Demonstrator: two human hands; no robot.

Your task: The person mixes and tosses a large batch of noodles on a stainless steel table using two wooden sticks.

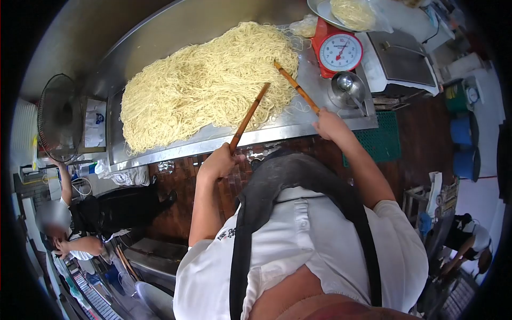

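Note:
A broad heap of pale yellow noodles (208, 88) covers much of a steel table (176, 158). My left hand (217, 161) is closed round the lower end of a long brown stick (249, 118), whose tip is over the near right part of the noodles. In my right hand (332, 126) is a second, lighter bamboo-like stick (296, 87), slanting up and left with its tip at the heap's right side. Both hands are at the table's near edge, apart from each other.
Right of the noodles stand a red dial scale (340, 52) with bagged noodles on its pan and a metal bowl (348, 89) with a ladle. A fan (60, 117) is at left. One person (80, 218) is at left, another (469, 240) at far right. A green mat (373, 137) covers some floor.

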